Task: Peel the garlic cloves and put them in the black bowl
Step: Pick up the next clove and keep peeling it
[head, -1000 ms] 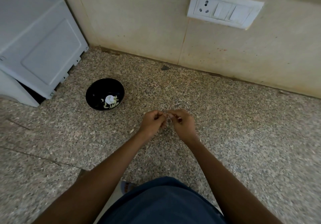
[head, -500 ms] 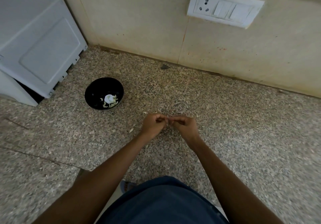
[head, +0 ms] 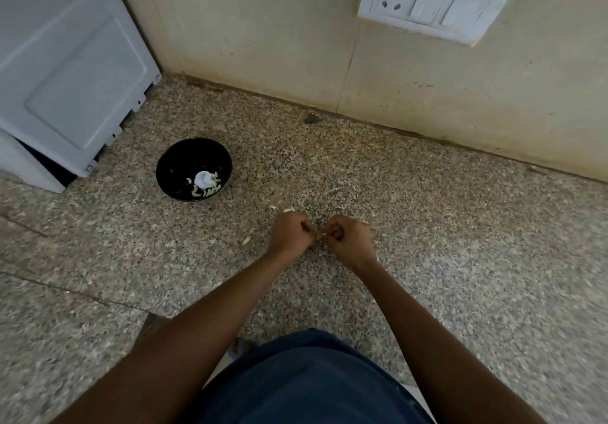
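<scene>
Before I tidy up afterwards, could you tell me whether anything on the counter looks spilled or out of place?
Yes: pale garlic skin scraps lie loose on the speckled counter, beside and just beyond the left hand, outside the black bowl. A small dark blob also sits near the wall.

A speckled granite desk [head: 427,226] is carrying everything here, running back to meet a beige wall. A black bowl [head: 171,173] is sitting directly on it, holding pale garlic pieces. Behind the bowl and to its left, a white appliance [head: 65,78] is resting on the desk. To the right of the bowl, a few pale scraps of garlic skin [head: 247,240] are lying loose on the stone. Further back from the bowl, near the wall, a small dark spot [head: 311,118] is lying on the surface.
</scene>
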